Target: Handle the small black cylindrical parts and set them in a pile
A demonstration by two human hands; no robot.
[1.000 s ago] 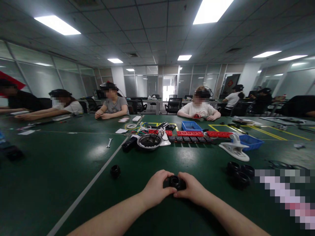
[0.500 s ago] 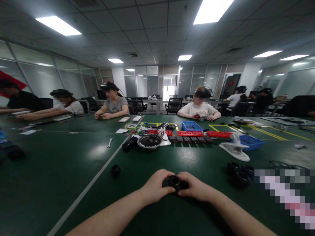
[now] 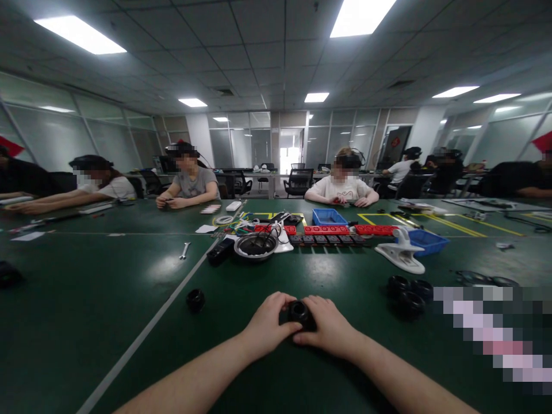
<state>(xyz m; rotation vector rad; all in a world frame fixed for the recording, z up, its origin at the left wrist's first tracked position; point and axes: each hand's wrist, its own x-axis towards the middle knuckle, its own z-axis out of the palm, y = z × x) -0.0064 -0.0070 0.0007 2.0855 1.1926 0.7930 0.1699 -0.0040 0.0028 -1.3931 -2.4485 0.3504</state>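
A black round part with a hole in its top (image 3: 298, 309) stands on the green table in front of me, between both hands. My left hand (image 3: 268, 325) grips its left side, with the thumb at the near edge and the fingers at the far edge. From the other side my right hand (image 3: 328, 323) is closed around it, thumb in front. The part's lower portion is partly hidden by the fingers. A similar black round part (image 3: 195, 300) lies alone to the left. Three more black round parts (image 3: 409, 303) sit grouped at the right.
Beyond my hands are a metal bowl (image 3: 256, 247), a black handheld device (image 3: 221, 251), red strips (image 3: 326, 229), a white clamp-like stand (image 3: 402, 253) and blue trays (image 3: 330, 217). A wrench (image 3: 185, 250) lies left. Several people sit around the table (image 3: 142, 287).
The view has turned slightly right, so everything appears shifted left. My right-hand fingers have moved farther over the black round part, and both hands still hold it.
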